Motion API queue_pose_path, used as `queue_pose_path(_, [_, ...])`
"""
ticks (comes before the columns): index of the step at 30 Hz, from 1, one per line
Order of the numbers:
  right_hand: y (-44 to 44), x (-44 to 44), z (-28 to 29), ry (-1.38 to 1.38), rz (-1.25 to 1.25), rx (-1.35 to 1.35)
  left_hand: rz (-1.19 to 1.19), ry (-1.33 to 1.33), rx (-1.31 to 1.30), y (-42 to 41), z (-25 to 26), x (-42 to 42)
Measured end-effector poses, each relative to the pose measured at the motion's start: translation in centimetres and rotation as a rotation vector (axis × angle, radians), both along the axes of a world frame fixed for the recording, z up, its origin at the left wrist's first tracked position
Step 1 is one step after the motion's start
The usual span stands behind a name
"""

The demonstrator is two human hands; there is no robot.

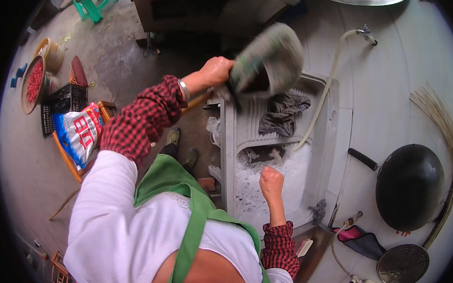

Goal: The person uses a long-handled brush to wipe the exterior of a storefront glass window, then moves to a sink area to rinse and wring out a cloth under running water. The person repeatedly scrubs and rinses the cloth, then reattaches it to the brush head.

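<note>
My left hand [219, 70] grips the edge of a grey-green patterned cloth item [275, 54], perhaps a cap. It is blurred, with a dark opening and a black strap-like strip, and hangs in the air above the drainboard's far end. My right hand [272, 182] is closed in a fist above the white suds [272, 200] in the sink basin; nothing shows in it. A crumpled dark wet cloth [284, 113] lies on the ribbed drainboard [249, 130]. A pale hose [325, 88] runs from the wall tap [366, 34] down to the foam.
A black wok [409, 187], a perforated skimmer [403, 266] and a bundle of thin sticks [438, 119] hang at the right wall. A brush [305, 248] lies by the sink's near end. To the left, a washing powder bag [81, 135] sits on a wooden chair [66, 157].
</note>
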State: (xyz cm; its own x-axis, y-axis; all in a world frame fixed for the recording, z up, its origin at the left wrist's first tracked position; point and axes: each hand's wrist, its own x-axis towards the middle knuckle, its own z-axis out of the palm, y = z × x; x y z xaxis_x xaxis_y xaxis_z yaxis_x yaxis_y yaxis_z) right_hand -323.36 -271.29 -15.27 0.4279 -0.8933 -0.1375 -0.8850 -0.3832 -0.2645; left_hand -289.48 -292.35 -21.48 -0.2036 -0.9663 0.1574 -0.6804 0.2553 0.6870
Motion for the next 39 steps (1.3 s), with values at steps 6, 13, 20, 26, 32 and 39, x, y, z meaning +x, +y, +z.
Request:
queue_pose_path(6, [-7.1, 9.3, 1.4, -0.652, -0.184, -0.281, 0.029, 0.315, 0.191, 0.1, -1.7, -0.6])
queue_pose_path(13, [-10.8, 16.1, -5.4, -0.507, -0.393, 0.005, -0.044, 0.331, 0.208, 3.0, 0.4, -2.2])
queue_pose_path(20, [-11.0, 13.9, -0.7, -0.400, -0.048, -0.650, 0.172, 1.567, 0.727, 5.8, -1.9, -0.8])
queue_pose_path(26, [-12.9, 18.1, -2.4, -1.101, -0.234, -0.101, 0.054, 1.975, 0.837, 5.6, -2.2, -3.3])
queue_pose_path(32, [-11.5, 17.2, -1.5, -1.733, -0.396, 0.395, 0.743, 0.376, 0.311, 1.6, -1.3, -7.4])
queue_pose_path(39, [-9.9, 14.7, -0.6, -1.821, -0.414, 0.415, 0.569, 0.076, 0.089, 2.9, -1.0, -8.3])
